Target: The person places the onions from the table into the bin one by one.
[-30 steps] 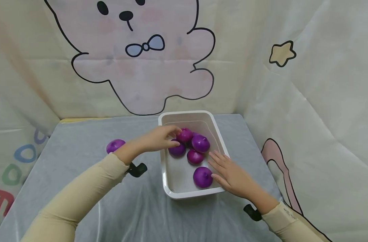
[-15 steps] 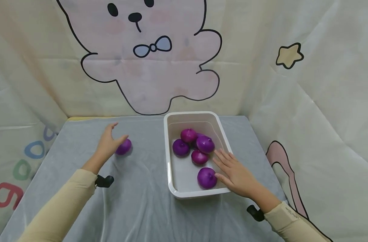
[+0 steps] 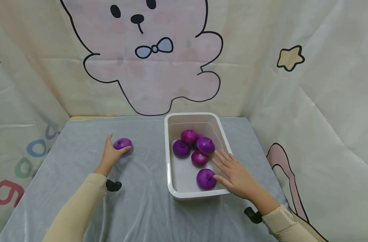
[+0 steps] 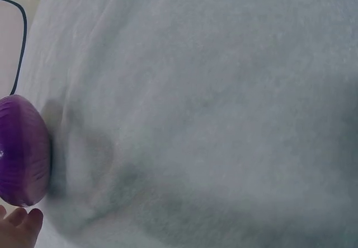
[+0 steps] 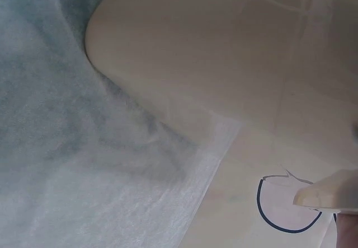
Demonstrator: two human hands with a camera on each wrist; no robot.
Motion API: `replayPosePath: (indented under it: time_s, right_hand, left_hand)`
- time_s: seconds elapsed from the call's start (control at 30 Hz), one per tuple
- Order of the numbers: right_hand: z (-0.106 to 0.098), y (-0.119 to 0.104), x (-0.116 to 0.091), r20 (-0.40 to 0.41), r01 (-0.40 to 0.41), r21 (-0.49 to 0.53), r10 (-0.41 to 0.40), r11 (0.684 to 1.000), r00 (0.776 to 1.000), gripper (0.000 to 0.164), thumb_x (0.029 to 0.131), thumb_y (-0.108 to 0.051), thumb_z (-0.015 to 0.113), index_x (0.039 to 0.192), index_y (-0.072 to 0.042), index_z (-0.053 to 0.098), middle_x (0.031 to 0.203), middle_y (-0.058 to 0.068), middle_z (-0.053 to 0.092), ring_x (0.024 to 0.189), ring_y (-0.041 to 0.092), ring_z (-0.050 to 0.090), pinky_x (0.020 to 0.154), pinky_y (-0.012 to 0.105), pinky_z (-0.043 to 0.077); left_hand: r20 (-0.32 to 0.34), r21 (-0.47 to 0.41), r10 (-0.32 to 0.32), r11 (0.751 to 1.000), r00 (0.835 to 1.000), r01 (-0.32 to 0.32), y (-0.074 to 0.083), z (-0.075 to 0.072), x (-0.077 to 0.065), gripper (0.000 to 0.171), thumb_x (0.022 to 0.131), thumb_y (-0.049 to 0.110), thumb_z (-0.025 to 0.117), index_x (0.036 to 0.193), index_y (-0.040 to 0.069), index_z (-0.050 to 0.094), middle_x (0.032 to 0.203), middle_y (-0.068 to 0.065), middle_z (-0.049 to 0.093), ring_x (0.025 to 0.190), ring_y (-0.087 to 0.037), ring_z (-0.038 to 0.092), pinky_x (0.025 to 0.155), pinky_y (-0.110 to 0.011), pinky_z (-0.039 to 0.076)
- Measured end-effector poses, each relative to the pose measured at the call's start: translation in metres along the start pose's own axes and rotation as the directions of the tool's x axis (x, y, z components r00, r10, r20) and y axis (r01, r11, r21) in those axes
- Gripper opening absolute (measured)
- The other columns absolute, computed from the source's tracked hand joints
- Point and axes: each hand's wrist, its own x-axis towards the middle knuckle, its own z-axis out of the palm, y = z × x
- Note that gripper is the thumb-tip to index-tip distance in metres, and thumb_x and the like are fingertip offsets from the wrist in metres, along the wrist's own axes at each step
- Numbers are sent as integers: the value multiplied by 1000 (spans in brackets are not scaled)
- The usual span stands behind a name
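On the left of the table, my left hand (image 3: 110,156) has its thumb and fingers around a purple onion (image 3: 122,143), with the thumb across its near right side. In the left wrist view, that onion (image 4: 23,150) appears at the left edge with fingertips (image 4: 22,223) close against it. My right hand (image 3: 234,174) lies with fingers straight and spread over the right rim of a white tray (image 3: 169,174). Its thumb is at the nearest onion (image 3: 206,179) in the tray. Several more purple onions (image 3: 199,158) are clustered toward the tray's middle and back.
A grey-blue cloth (image 3: 141,208) covers the table. Printed curtains (image 3: 159,80) stand at the back and on both sides. In the right wrist view, the tray's outer wall (image 5: 212,52) fills much of the frame.
My left hand has gone from above the tray leftward to the lone onion and closed around it. The right hand stays at the tray's rim. The head view has shifted slightly.
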Motion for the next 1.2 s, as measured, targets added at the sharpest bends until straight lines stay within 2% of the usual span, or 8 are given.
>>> replayPosePath:
  time_s: [0.17,0.37,0.57,0.67,0.83,0.93,1.07,1.2]
  right_hand:
    - [-1,-2,0,15,-17,15,16,1000,1000,59,97,-39,57,146,-7,49,160,14,36,149,38,29,119,15,-14]
    - [0,-1,1,-6,-3,7,3,1000,1000,59,97,-40,57,146,-7,50,159,15,38,149,38,30,120,15,-14]
    - [1,0,1,7,-7,16,7,1000,1000,61,97,-40,58,147,-8,48,159,15,36,150,37,28,120,15,-15]
    - [2,0,1,12,-12,22,12,1000,1000,61,97,-41,58,147,-8,48,160,14,36,150,37,28,120,15,-15]
    - [2,0,0,5,-19,29,19,999,1000,61,97,-42,57,147,-7,48,160,14,36,150,37,28,120,15,-15]
    - [2,-1,0,5,-26,38,26,999,1000,62,96,-42,57,147,-7,48,160,14,36,150,37,27,119,14,-15]
    - [2,-1,1,4,-27,40,27,999,1000,62,96,-42,58,146,-7,49,159,16,37,150,37,28,119,14,-15]
    - [1,-1,1,2,-31,43,31,999,1000,63,96,-43,59,146,-7,49,160,15,36,150,37,27,120,15,-14]
  left_hand:
    - [-12,-21,-50,999,999,49,-6,3,0,109,87,25,77,159,6,-2,166,-24,6,151,-44,15,121,-62,20]
    - [-19,10,-73,997,997,73,-8,6,-2,101,87,35,76,156,-2,12,161,-30,19,148,-46,23,119,-62,24]
    - [9,18,-98,995,995,98,-9,6,0,96,90,27,74,157,-1,11,161,-29,18,149,-45,23,119,-61,25]
    - [-2,26,-75,997,997,75,-5,8,-1,94,90,26,73,157,-1,13,161,-28,21,147,-44,26,118,-61,28]
    - [-5,31,26,999,1000,-26,21,10,-3,92,88,29,74,156,2,19,159,-24,28,144,-43,33,114,-61,35]
    - [19,20,78,997,997,-79,46,11,-4,92,87,32,75,157,6,21,160,-21,30,144,-41,35,113,-61,36]
    - [62,-21,112,994,992,-111,83,11,-10,94,86,36,77,158,13,22,162,-18,27,145,-40,34,112,-61,38]
    - [108,-62,165,985,980,-159,121,19,-20,93,84,34,79,158,17,25,161,-17,30,144,-40,37,110,-58,42]
